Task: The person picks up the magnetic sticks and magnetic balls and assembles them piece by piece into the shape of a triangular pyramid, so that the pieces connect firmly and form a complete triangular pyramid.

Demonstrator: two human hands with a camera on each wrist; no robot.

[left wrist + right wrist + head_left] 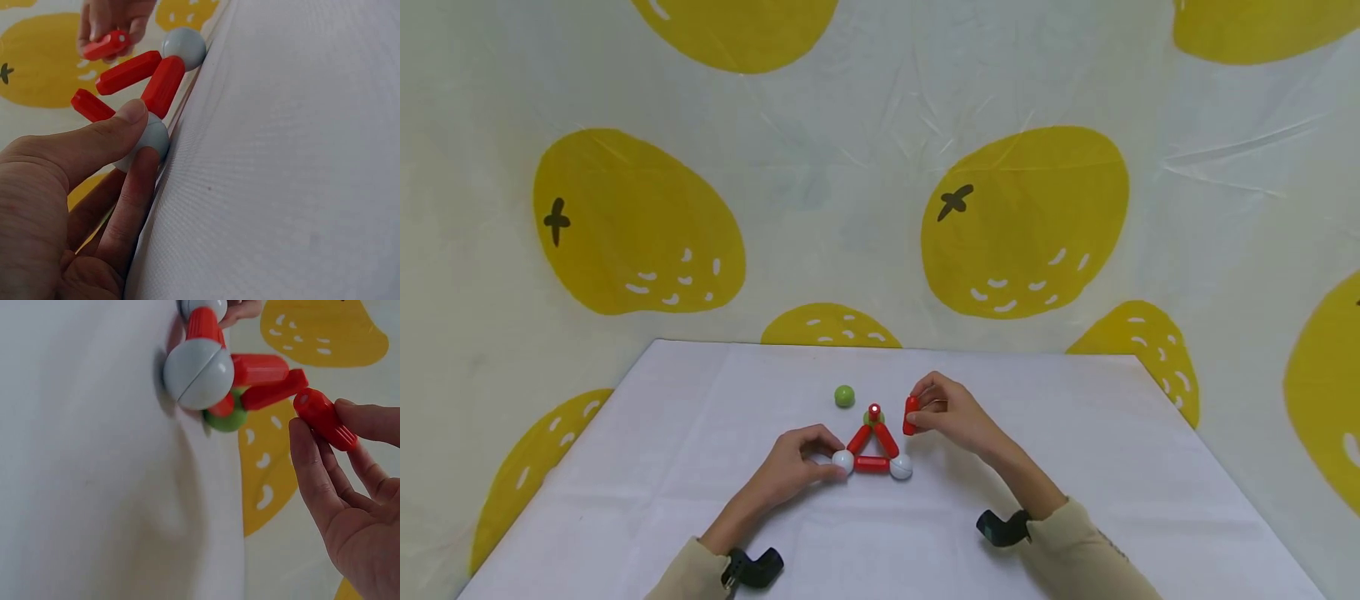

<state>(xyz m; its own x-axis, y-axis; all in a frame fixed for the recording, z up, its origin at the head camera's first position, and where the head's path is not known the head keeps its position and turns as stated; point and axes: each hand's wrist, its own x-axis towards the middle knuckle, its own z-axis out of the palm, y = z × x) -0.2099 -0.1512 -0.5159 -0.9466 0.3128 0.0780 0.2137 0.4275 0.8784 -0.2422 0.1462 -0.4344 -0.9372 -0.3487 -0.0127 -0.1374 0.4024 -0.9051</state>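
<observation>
On the white table stands a triangle of red building rods joined by balls. White balls form its two near corners, and a green ball (868, 419) sits at the far one. My left hand (805, 458) pinches the left white ball (843, 461) between thumb and fingers. The right white ball (901, 467) is untouched, linked to the left one by a red rod (872, 464). Another red rod (874, 412) rises from the green corner. Right of the triangle, my right hand (946, 409) pinches a loose red rod (325, 419) between thumb and fingertips, held above the table.
A loose green ball (845, 396) lies on the table behind the triangle. White cloth covers the table (1075, 433), whose far edge meets a backdrop (835, 208) printed with yellow fruit. Both wrists wear black cameras, the left one (752, 568) low over the cloth.
</observation>
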